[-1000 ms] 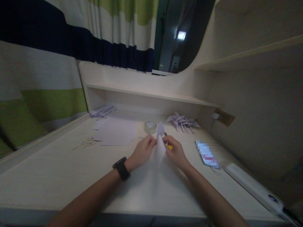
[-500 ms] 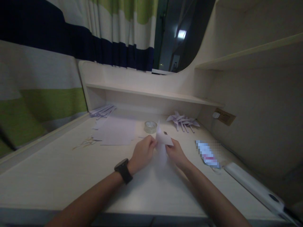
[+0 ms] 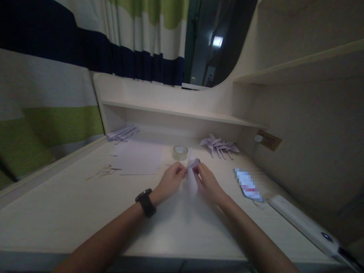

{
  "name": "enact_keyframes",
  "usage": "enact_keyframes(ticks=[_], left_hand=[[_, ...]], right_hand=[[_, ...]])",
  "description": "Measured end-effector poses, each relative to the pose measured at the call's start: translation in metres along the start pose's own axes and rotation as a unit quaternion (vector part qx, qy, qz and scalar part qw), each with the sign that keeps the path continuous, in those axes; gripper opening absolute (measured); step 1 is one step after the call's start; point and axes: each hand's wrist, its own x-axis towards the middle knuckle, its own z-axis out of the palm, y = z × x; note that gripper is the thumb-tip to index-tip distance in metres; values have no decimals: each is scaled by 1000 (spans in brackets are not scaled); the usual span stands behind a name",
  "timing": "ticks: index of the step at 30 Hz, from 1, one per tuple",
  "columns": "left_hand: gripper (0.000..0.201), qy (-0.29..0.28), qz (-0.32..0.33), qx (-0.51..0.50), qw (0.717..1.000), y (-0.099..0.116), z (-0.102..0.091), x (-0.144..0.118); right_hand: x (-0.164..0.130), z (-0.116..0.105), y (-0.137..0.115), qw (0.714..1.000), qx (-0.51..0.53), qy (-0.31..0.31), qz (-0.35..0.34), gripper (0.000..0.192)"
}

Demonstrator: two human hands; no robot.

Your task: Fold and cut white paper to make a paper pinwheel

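Observation:
Between my hands a piece of white paper (image 3: 192, 185) stands nearly edge-on above the desk, part of it folded over towards the right. My left hand (image 3: 172, 178) pinches its left side; a black watch is on that wrist. My right hand (image 3: 209, 182) is closed on the folded-over part, fingertips near the middle of the sheet. A small dark spot shows by the right fingertips, too small to make out. Just behind the paper lies a roll of clear tape (image 3: 180, 152).
Flat white sheets (image 3: 139, 157) lie at the left, with rolled paper sticks (image 3: 122, 133) behind and thin strings (image 3: 101, 172) in front. Several paper pinwheels (image 3: 218, 146) rest at the back right. A phone (image 3: 248, 185) and a long white lamp-like bar (image 3: 301, 223) lie rightward.
The paper's right flap has been bent inward towards the middle, and my right hand has turned with it, fingers now nearer the left hand. The left hand has hardly moved.

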Motion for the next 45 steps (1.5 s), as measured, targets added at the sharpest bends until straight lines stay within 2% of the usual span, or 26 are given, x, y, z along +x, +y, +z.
enact_keyframes(ticks=[4,9,12,17,20,23,28,31,33,37,41,45], left_hand=[[17,5,26,87,996,3,-3,-4],[16,7,54,154,987,7,-4,-6],[15,5,60,166,984,7,-3,-7],[16,13,56,170,984,7,-1,-8],[16,23,49,168,984,5,1,-9],[19,31,33,141,989,1,2,-8],[22,32,10,74,997,-3,3,-4],[21,31,14,85,996,-1,2,-4],[21,29,20,93,995,2,1,-4],[24,35,32,89,995,10,-3,-5],[29,60,37,94,993,16,-9,-3],[21,92,20,132,987,12,-20,6]], right_hand=[[1,6,6,982,159,-9,99,7],[4,5,5,919,342,15,196,11],[5,4,0,899,372,31,227,14],[6,3,-6,885,386,52,256,18],[7,3,-6,889,377,62,253,20],[7,3,-4,913,339,62,218,16],[3,2,-5,973,178,70,130,8],[3,1,-9,987,109,92,75,6],[3,1,-9,986,118,94,70,7],[5,4,-1,969,203,98,99,8],[6,8,7,937,299,89,158,10],[8,0,7,907,349,107,210,15]])
